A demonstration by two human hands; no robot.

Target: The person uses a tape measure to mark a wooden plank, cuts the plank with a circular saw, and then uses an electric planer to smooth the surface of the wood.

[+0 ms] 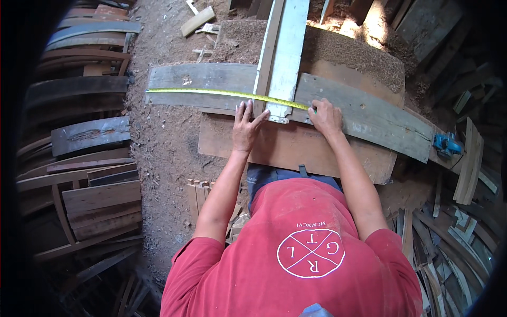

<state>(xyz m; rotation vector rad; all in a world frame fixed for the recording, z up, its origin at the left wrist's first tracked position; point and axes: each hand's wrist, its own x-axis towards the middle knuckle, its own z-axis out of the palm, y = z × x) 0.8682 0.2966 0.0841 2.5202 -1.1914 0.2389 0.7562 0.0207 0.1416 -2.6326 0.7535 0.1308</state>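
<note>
A yellow tape measure [211, 94] is drawn out across the boards, from the left end of a grey weathered plank [206, 74] to my right hand [326, 117]. That hand is closed around the tape's near end; a bit of green shows at its fingers, and the rest is hidden. My left hand [246, 128] has its fingers spread, with the tips at the lower end of a narrow brown wooden strip [268, 50], just below the tape. Beside the strip lies a pale, whitish board [288, 47], running away from me across the grey plank.
Under the planks is a wide brown board [227, 137]. A blue power tool [446, 143] sits near the right end of another grey plank [369, 113]. Stacked timber [100, 203] lines the left side, and wood offcuts [198, 21] lie on the dirt floor ahead.
</note>
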